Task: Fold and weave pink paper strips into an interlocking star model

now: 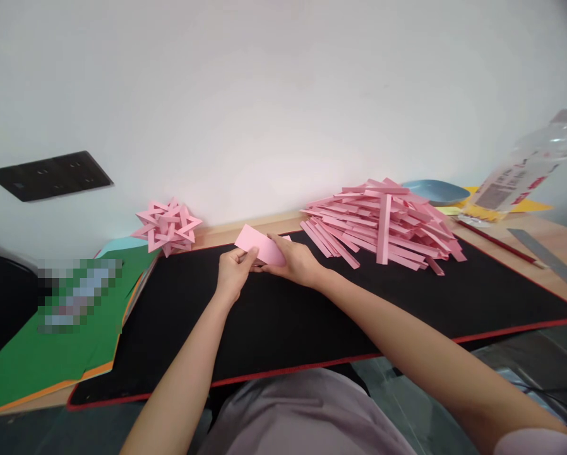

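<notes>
In the foreground is the lap of a pale mauve shirt (312, 414) over a grey floor (394, 392); the right sleeve is cut off at the lower corner. Beyond it, a black mat (283, 328) with red edging covers much of a light wood counter (546, 230). To the left, green sheets (23, 360) with an orange one beneath overlap the mat's edge; a pixelated patch hides whatever lies on top.

Above the mat, toward its far side, the left hand (236, 270) and right hand (295, 260) meet at a pink paper piece (252, 239). Fingers of both hands are grasping it, the left thumb pressing on its face. It looks flat, smooth and straight-edged; its right part is hidden by the right hand, and whether it is one layer or several is hard to make out.

To the right lie a dark red pencil (496, 240) and a grey ruler (549, 259), which runs out of view. Farther back are a heap of folded pink strips (382, 221), an interlaced pink paper star (168, 226), a blue dish (435, 191) and a clear plastic bottle (525, 164), its label partly unreadable. Behind, a black socket plate (49, 175) sits on the white wall (264, 114).
</notes>
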{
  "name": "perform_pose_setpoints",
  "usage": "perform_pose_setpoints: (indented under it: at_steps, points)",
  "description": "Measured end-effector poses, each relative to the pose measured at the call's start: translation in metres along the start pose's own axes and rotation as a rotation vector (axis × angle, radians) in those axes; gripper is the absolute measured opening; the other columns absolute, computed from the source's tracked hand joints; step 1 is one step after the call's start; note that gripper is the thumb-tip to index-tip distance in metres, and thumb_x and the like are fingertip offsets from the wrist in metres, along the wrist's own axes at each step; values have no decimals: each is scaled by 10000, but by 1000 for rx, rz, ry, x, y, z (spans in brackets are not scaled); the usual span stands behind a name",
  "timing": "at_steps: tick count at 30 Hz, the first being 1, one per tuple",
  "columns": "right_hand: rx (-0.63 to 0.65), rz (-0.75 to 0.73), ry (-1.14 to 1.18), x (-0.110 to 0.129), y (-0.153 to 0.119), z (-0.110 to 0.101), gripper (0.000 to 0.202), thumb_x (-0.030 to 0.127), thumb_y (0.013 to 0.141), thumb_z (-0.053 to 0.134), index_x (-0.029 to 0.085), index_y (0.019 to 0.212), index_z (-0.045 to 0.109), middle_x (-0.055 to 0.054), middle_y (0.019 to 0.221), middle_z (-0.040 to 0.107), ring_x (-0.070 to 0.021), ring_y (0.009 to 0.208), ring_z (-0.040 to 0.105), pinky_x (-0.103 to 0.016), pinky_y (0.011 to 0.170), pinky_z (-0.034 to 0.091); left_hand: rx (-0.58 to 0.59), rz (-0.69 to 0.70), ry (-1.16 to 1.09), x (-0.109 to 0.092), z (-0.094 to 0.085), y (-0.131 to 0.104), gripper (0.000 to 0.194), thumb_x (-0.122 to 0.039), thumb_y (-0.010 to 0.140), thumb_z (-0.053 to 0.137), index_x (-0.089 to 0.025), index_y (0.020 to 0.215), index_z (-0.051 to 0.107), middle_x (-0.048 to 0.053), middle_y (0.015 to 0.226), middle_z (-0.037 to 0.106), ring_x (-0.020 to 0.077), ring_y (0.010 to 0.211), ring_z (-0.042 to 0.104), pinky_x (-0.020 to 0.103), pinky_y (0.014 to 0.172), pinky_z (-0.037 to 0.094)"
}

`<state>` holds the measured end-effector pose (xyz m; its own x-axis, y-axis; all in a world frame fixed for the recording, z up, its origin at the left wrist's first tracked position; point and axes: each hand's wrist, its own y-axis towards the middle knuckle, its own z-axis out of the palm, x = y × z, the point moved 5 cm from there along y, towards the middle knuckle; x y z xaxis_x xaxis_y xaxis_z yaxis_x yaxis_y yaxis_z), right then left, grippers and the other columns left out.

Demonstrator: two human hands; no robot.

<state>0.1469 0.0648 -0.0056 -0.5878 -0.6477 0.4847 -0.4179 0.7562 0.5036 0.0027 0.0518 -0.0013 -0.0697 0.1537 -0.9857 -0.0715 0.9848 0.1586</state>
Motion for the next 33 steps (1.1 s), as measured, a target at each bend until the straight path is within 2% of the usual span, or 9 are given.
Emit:
perform_pose_setpoints:
  at_steps: [5,8,10,12,16,23,29,33]
  points:
    - [-4,27,119,3,3,-5,570,430,720,620,185,1214,475,-100,1068,623,-243,919,599,-318,761,439,31,87,37,-9,1,-1,337,-370,639,691,-113,856,669,77,776,682,184,646,637,267,506,505]
    - [-36,116,227,4,4,-12,539,426,724,615,154,1178,516,-87,942,652,-217,813,611,-298,702,446,4,150,7,-13,-1,1,412,-335,616,713,-139,972,648,96,956,672,209,830,638,300,659,523]
    - [-20,174,314,4,4,-12,517,433,709,627,146,1132,553,-70,854,655,-203,762,609,-287,672,452,-22,174,-28,-14,-4,2,493,-319,608,722,-157,1061,614,109,1058,646,226,962,606,338,789,499]
    - [22,177,423,4,4,-10,478,430,707,629,150,1091,577,-57,835,653,-180,728,607,-270,649,461,-31,163,-73,-12,-6,4,540,-321,614,720,-162,1112,583,126,1103,627,240,1028,579,361,835,477]
    - [123,115,572,6,2,-1,456,412,718,624,149,1087,579,-53,885,651,-149,709,613,-249,631,482,15,89,-177,-8,-5,5,517,-350,624,714,-155,1087,589,137,1099,624,254,1040,574,377,840,470]
    - [162,87,633,8,2,4,492,397,712,639,144,1127,558,-69,939,642,-142,724,624,-238,627,505,100,-30,-342,-7,-2,4,471,-303,599,748,-147,1022,613,92,949,660,216,874,625,399,843,458]
    - [212,82,685,9,2,5,418,397,727,628,123,1038,572,-76,898,642,-140,695,621,-249,624,509,151,-39,-387,-9,2,2,411,-262,605,755,-152,981,635,103,990,663,241,1017,576,387,923,393]
    - [237,77,713,10,1,6,425,398,730,627,130,1053,560,-69,877,644,-134,676,618,-250,614,511,154,-35,-409,-10,3,1,389,-239,611,753,-152,972,635,103,994,667,245,1049,564,392,949,372]
